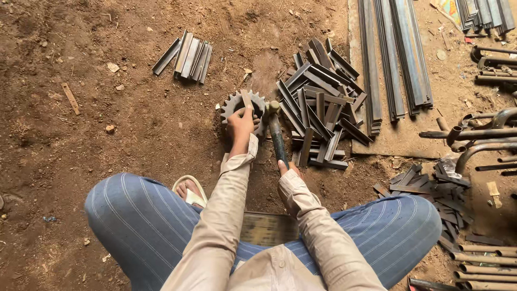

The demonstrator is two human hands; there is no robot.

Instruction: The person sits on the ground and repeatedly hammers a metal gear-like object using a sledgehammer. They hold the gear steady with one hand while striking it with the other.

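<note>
On the dirt floor [134, 124], the left hand [240, 125] pins a short metal strip [246, 99] (upright) on a toothed gear [237, 105]; the right hand [287, 168] clenches a hammer [276, 132] beside piled metal strips [323, 102].

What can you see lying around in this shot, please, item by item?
gear: one, dark steel, on the dirt under the left hand
strip: one, grey, held on the gear
hammer: one, dark, head beside the gear
cut strips: a large heap, grey, right of the gear
small bundle: several strips, grey, top left
long bars: many, grey, laid side by side, top right
scrap pieces: a pile, dark, by the right knee
pipes: several, rusty, right edge
wooden seat: one, brown, between the legs
sandal: one, pale, on the left foot
left hand: on the strip and gear
right hand: gripping the hammer handle
</note>
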